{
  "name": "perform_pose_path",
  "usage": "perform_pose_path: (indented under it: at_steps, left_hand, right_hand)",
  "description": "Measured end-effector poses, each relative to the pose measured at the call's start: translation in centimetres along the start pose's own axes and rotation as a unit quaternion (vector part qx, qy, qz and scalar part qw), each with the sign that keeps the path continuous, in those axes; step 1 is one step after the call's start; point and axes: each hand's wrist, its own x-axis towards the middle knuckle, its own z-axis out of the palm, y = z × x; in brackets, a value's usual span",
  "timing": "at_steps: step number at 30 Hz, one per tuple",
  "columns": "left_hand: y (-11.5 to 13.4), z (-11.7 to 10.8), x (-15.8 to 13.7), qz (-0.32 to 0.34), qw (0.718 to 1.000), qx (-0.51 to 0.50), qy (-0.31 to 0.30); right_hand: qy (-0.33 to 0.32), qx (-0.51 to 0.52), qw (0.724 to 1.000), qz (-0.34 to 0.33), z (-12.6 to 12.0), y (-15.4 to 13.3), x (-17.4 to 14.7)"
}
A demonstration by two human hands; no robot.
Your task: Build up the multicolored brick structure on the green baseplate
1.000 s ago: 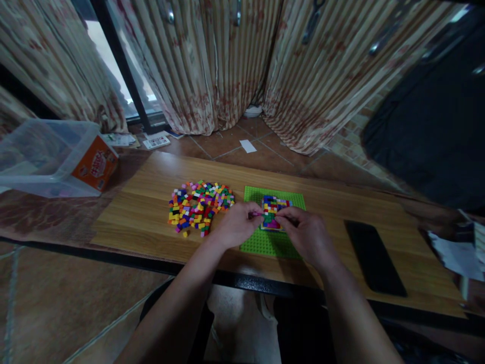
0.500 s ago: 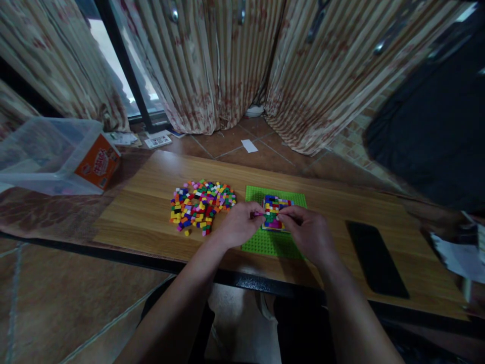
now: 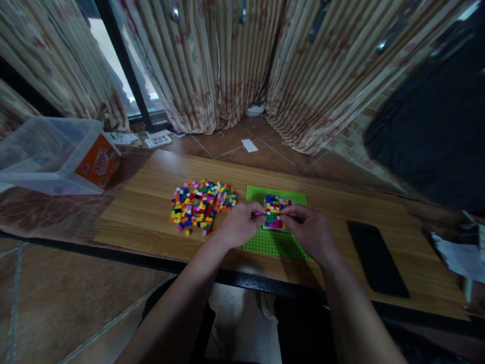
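A block build of many coloured toy bricks sits on a green studded baseplate on the wooden table. At its left edge my left hand is closed in a pinch on a small purple-pink brick. My right hand comes in from the other side, thumb and forefinger pinched together at the build's right part. Whatever lies between those right fingertips is too small to make out. Both hands partly cover the build's sides.
Loose coloured bricks lie in a pile left of the baseplate. A black flat slab rests on the right of the table. A clear plastic bin with an orange label stands at the far left. Striped curtains hang behind.
The right fingertips have shifted very slightly over the build. My left hand keeps its pinch in nearly the same place.
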Motion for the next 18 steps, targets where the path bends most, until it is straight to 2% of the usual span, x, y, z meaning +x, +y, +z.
perform_pose_path:
  at_steps: [12,18]
  left_hand:
    - [0.24,-0.01,-0.16,0.002,1.000,0.004,0.011]
    - [-0.61,-0.39,-0.08,0.011,1.000,0.000,0.005]
  right_hand:
    - [0.009,0.039,0.999,0.027,0.36,-0.42,0.26]
    - [0.011,0.055,0.998,0.032,0.19,-0.04,0.35]
